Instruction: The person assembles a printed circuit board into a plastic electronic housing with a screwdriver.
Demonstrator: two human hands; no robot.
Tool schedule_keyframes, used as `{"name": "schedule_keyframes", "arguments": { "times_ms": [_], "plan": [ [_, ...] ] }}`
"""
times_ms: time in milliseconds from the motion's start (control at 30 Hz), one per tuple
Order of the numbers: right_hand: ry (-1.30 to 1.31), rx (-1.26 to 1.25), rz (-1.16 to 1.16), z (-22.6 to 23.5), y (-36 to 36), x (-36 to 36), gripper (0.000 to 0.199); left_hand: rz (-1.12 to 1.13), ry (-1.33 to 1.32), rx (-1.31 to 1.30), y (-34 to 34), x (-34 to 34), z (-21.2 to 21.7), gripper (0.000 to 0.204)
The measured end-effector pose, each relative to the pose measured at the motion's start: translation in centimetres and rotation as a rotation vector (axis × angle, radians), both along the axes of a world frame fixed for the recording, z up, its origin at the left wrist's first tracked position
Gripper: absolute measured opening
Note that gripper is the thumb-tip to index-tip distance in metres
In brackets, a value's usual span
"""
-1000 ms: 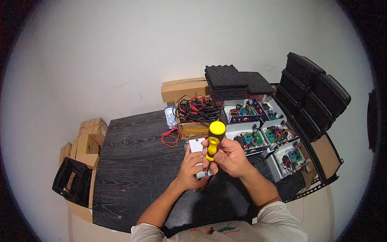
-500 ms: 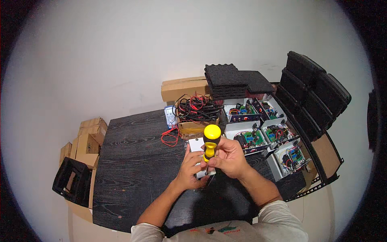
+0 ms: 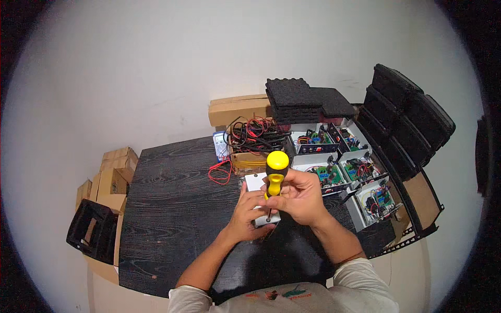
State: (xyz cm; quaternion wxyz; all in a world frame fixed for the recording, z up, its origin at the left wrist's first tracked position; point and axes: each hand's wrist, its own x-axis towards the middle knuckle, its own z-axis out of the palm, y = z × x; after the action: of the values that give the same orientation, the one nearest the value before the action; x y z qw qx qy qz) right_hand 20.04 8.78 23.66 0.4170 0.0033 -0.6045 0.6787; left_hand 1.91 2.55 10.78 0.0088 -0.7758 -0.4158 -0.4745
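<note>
My right hand [image 3: 298, 197] grips a screwdriver with a yellow and black handle [image 3: 275, 172], held upright with its tip down on a small white box [image 3: 255, 183]. My left hand [image 3: 250, 213] holds that white box from the left and below, steadying it just above the black wooden table [image 3: 167, 208]. The screwdriver's shaft is mostly hidden between my fingers.
Several open white boxes with green circuit boards and wires [image 3: 360, 177] lie to the right. A tangle of red and black cables [image 3: 255, 133] and a multimeter [image 3: 220, 145] sit behind. Black foam pads [image 3: 297, 99], black cases [image 3: 407, 117] and cardboard boxes [image 3: 112, 172] surround the table.
The screwdriver's handle has tipped slightly left and toward me, standing more upright over the white box. Both hands keep their hold.
</note>
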Motion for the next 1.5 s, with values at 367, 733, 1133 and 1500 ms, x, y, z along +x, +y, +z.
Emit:
{"name": "schedule_keyframes", "arguments": {
  "times_ms": [367, 733, 1133, 1500],
  "plan": [
    [-0.08, 0.076, 0.063, -0.3, 0.7, 0.2, 0.058, -0.018, -0.041, 0.017, -0.3, 0.5, 1.6, 0.053],
    [0.238, -0.022, 0.055, -2.0, -0.9, -2.6, 0.046, -0.026, -0.073, -0.043, -0.3, 0.4, 1.1, 0.048],
    [0.242, -0.154, 0.319, -1.1, -0.3, -2.7, 0.058, -0.051, -0.113, -0.005, -0.2, 0.5, 1.6, 0.052],
    [0.205, -0.236, 0.269, -0.7, -0.7, -3.0, 0.056, -0.048, -0.141, -0.024, -0.2, 0.5, 0.8, 0.045]
  ]
}}
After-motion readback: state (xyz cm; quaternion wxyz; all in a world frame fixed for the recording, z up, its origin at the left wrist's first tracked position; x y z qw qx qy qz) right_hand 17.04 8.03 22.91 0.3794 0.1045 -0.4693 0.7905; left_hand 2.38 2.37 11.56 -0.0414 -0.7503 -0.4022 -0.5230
